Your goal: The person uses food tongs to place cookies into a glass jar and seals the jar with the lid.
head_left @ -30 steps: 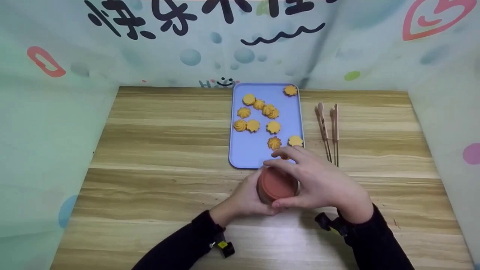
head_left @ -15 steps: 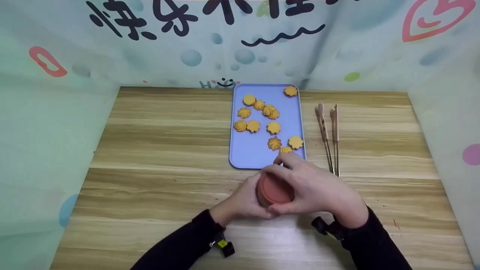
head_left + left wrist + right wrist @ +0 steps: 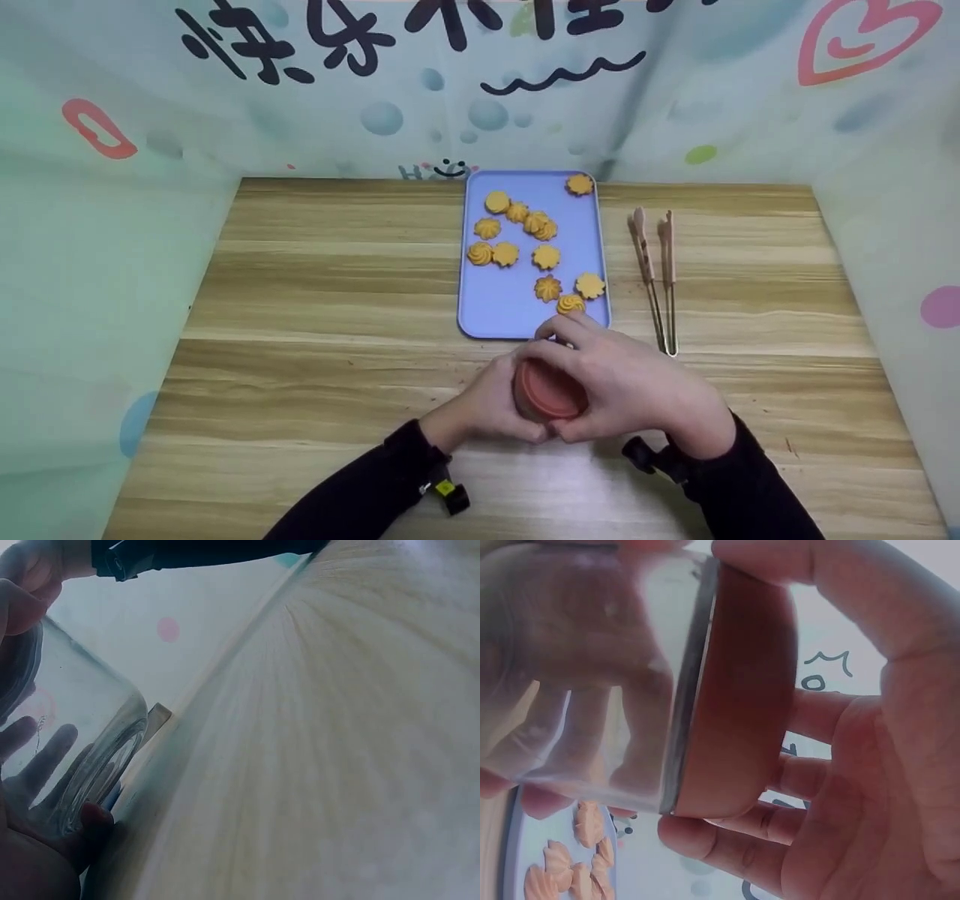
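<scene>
Just in front of the tray, a clear jar (image 3: 97, 682) with a reddish-brown lid (image 3: 553, 391) is held between both hands. My left hand (image 3: 496, 401) wraps round the jar's see-through body, its fingers visible through the wall in the right wrist view. My right hand (image 3: 634, 386) grips the lid's rim with curled fingers and thumb. In the right wrist view the lid (image 3: 739, 694) sits on the jar's mouth, a grey band (image 3: 690, 690) beneath it. The jar's contents cannot be made out. Beyond the hands lies a lavender tray (image 3: 491, 304) bearing several yellow cookies (image 3: 547, 257).
Right of the tray lie metal tongs (image 3: 671, 315) with pinkish ends, near my right forearm. The wood-grain table (image 3: 315, 300) extends on both sides. A printed curtain (image 3: 315, 127) stands behind it. A wrist camera (image 3: 450, 495) is strapped to the left sleeve.
My right hand has moved slightly left and nearer, its fingers drawing in round the lid. A cookie at the tray's near right and the joined end of the tongs have come into view.
</scene>
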Demonstrator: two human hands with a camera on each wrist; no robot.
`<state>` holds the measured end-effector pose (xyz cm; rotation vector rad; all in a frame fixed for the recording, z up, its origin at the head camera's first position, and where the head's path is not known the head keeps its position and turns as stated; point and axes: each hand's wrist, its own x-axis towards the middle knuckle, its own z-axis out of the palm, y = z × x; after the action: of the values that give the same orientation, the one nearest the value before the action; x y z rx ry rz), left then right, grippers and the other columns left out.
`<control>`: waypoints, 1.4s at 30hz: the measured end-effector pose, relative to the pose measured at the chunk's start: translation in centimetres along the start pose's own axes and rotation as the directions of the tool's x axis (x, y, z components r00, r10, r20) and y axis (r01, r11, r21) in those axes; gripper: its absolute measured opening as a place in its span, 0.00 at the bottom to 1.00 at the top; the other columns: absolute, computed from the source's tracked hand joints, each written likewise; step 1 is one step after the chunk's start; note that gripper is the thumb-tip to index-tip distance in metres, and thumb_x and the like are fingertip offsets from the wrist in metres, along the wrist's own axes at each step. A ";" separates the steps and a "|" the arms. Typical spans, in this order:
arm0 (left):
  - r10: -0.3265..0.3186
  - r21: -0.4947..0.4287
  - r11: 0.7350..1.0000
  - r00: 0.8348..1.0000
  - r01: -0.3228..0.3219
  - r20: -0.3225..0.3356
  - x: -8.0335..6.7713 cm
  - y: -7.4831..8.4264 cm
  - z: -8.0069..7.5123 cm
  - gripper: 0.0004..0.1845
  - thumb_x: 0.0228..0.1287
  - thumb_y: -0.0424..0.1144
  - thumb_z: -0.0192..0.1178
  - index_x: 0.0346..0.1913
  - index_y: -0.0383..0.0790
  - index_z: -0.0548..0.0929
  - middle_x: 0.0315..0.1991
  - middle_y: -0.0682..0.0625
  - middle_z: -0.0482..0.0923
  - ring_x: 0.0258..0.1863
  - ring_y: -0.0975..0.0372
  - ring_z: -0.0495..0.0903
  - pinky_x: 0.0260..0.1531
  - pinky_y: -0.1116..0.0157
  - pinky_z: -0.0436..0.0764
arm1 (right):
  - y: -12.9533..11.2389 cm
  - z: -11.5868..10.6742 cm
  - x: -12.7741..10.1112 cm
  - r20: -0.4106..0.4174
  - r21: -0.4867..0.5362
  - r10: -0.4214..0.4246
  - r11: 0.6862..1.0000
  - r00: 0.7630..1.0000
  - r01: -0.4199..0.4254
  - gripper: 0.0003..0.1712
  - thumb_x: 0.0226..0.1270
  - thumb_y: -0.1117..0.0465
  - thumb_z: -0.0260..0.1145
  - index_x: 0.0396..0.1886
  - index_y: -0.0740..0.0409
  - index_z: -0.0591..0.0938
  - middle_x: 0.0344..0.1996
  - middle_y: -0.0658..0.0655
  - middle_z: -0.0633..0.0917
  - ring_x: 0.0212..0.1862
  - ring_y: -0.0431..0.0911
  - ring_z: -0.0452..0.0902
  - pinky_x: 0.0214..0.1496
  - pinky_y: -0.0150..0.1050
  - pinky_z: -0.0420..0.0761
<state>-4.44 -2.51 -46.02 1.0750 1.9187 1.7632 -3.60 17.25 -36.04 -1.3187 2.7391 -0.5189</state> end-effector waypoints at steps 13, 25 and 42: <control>0.021 -0.052 0.998 1.000 -0.020 0.012 0.0 -2.1 0.1 0.52 0.34 0.46 0.77 0.68 0.52 0.62 0.62 0.54 0.71 0.60 0.60 0.73 0.63 0.61 0.73 | -0.2 0.1 0.0 0.004 0.026 -0.044 0.999 0.999 0.044 0.45 0.36 0.43 0.75 0.61 0.39 0.72 0.57 0.44 0.71 0.57 0.39 0.65 0.55 0.36 0.75; -0.001 0.073 0.997 1.000 0.002 -0.014 0.1 -1.9 0.3 0.50 0.38 0.52 0.74 0.67 0.54 0.60 0.59 0.54 0.72 0.57 0.64 0.75 0.59 0.65 0.77 | -0.7 -0.3 -0.2 -0.089 -0.068 0.099 0.992 0.991 -0.106 0.47 0.46 0.22 0.60 0.61 0.44 0.73 0.51 0.48 0.74 0.51 0.40 0.70 0.50 0.38 0.77; 0.045 0.031 0.999 0.994 -0.042 -0.100 0.2 -3.9 0.5 0.51 0.31 0.44 0.77 0.65 0.54 0.63 0.59 0.55 0.73 0.59 0.61 0.74 0.63 0.62 0.74 | -0.3 -0.1 -0.5 -0.078 -0.128 0.152 0.979 0.985 -0.161 0.46 0.43 0.28 0.67 0.60 0.47 0.73 0.48 0.50 0.76 0.43 0.41 0.75 0.43 0.38 0.81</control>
<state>-5.42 -1.85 -49.79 1.0641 2.0002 1.8516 -3.04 17.48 -35.87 -1.1161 2.9480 -0.3813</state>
